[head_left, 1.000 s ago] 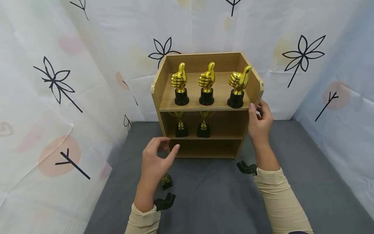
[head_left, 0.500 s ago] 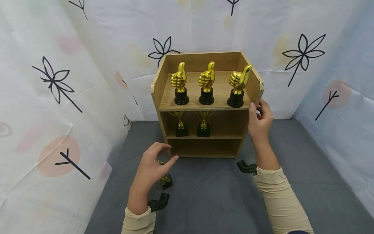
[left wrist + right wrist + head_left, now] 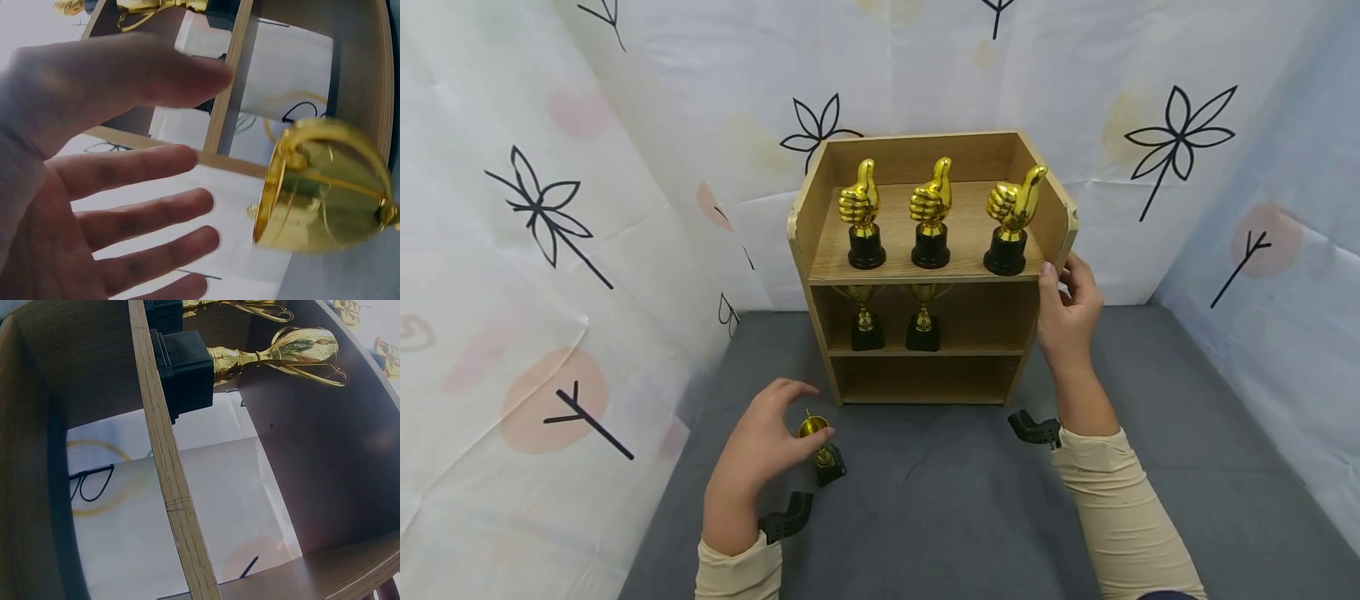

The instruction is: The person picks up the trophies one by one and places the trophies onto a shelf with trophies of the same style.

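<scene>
A gold cup trophy [image 3: 824, 454] on a dark base stands on the grey cloth, left of the wooden shelf [image 3: 925, 277]. My left hand [image 3: 767, 437] is beside this cup, fingers spread and thumb apart; the left wrist view shows a gap between the fingertips [image 3: 203, 203] and the cup [image 3: 325, 194]. With my right hand [image 3: 1070, 321] I grip the shelf's right side panel, thumb at its front edge. Two more cup trophies [image 3: 867, 329] occupy the middle level. Gold thumbs-up trophies [image 3: 931, 208] on black bases line the top level, the rightmost one tilted.
Grey cloth [image 3: 940, 508] covers the table. White patterned fabric [image 3: 700, 83] hangs behind the shelf and at both sides. A black wrist mount [image 3: 787, 518] sits at my left wrist, another at my right.
My left hand has moved down and left, from the shelf's lower left corner to the cup on the table, which is now less covered. My right hand has stayed on the shelf.
</scene>
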Demonstrator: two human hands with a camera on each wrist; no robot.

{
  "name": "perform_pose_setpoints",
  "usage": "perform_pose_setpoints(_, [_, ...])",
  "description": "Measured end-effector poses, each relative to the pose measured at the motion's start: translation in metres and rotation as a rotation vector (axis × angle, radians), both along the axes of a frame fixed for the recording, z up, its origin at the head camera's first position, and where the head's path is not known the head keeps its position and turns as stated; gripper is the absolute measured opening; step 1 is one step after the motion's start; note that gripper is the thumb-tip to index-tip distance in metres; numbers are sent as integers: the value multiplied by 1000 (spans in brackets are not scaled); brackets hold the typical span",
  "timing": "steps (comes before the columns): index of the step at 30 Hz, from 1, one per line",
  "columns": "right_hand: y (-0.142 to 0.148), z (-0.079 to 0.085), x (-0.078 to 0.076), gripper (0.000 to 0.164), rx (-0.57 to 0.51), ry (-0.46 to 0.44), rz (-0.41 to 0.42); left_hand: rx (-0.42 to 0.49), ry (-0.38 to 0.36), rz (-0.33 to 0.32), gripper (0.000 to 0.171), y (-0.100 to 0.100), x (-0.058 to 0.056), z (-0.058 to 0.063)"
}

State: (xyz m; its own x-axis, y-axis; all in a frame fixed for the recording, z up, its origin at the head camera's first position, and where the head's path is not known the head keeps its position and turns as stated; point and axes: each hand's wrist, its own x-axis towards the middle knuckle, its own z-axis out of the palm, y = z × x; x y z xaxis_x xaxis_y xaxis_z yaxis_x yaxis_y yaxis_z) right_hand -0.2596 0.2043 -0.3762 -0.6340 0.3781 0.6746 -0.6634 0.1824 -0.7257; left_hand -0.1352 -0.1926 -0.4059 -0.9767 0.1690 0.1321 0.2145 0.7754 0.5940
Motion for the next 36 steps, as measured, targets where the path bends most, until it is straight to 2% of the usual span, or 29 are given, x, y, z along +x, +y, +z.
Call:
perform_pose_setpoints(11, [0, 0, -1, 36, -20, -2, -20, 29, -174, -12, 80, -14, 1, -6])
perform_pose_setpoints(16, [0, -1, -1, 36, -25, 0, -17, 55, -228, -10, 82, -13, 2, -9])
perform_pose_setpoints(20, [-2, 1, 0, 36, -31, -8, -19, 74, -250, -8, 81, -14, 2, -12])
perform_pose_setpoints(28, [-4, 3, 3, 36, -35, -21, -20, 87, -282, -13, 96, -15, 0, -18])
perform_pose_setpoints(36, [-6, 2, 0, 37, -38, -29, -50, 106, -273, -19, 88, -12, -4, -24])
